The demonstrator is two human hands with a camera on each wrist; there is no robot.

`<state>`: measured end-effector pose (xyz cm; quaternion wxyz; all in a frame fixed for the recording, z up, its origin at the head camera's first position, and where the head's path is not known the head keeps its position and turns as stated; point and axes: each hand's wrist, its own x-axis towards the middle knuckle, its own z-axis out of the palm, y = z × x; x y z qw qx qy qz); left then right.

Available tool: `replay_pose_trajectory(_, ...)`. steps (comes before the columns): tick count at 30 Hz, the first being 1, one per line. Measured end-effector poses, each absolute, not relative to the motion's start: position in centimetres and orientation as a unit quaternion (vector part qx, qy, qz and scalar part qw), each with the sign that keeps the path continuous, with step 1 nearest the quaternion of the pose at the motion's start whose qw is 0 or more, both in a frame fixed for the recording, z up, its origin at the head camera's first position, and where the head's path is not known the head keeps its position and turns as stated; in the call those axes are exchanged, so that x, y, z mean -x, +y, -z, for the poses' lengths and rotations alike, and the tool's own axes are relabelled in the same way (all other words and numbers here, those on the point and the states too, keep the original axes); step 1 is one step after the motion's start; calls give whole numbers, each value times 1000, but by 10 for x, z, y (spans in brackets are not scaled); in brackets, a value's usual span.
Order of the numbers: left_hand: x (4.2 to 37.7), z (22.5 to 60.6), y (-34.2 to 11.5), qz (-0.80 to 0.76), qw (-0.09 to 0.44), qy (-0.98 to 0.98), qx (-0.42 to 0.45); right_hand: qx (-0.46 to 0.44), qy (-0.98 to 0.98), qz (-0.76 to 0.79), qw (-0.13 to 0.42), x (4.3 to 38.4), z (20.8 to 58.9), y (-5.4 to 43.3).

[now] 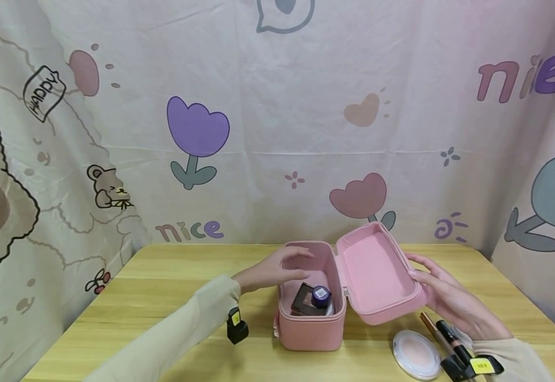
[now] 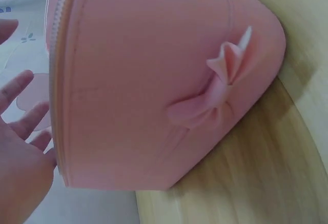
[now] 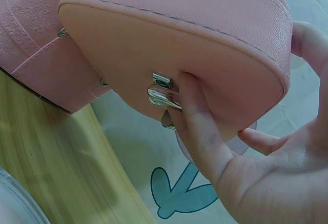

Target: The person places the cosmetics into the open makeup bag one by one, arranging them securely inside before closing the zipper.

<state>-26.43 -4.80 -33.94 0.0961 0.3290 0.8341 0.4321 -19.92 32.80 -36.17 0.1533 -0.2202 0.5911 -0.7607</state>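
Note:
A pink cosmetic case (image 1: 310,334) stands on the table with its lid (image 1: 377,273) swung out to the right. Inside it lie a dark square palette (image 1: 301,302) and a small purple-capped jar (image 1: 321,296). Over the left rim reaches my left hand (image 1: 279,268), fingers spread and holding nothing. My right hand (image 1: 454,300) grips the lid by its outer edge; in the right wrist view, fingers press its outside beside a silver metal fitting (image 3: 161,96). A pink bow (image 2: 220,93) decorates the case's side in the left wrist view.
Near the right forearm, a round clear-topped compact (image 1: 416,354) and slim makeup tubes (image 1: 452,339) lie on the wooden table (image 1: 163,297). Behind the table hangs a printed cloth (image 1: 267,106).

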Motion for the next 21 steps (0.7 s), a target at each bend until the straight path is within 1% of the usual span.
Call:
replay_pose_trajectory(5,263,342,-54,-444,67,835,-317,219,593,759,152,199,362,328)
replay_pose_trajectory(9,260,348,-60,-492,58,823,-277,227,587,761,157,200,361,327)
replay_pose_trajectory(16,245,361,-69,-641,80,750,-141,211,603,755,148,200,361,326)
replay_pose_trajectory(19,240,367,-69,-687,96,712,-107,206,604,756,147,200,361,327)
replay_pose_trajectory(21,236,371,-69,-704,115,695,-91,204,601,758,149,200,361,328)
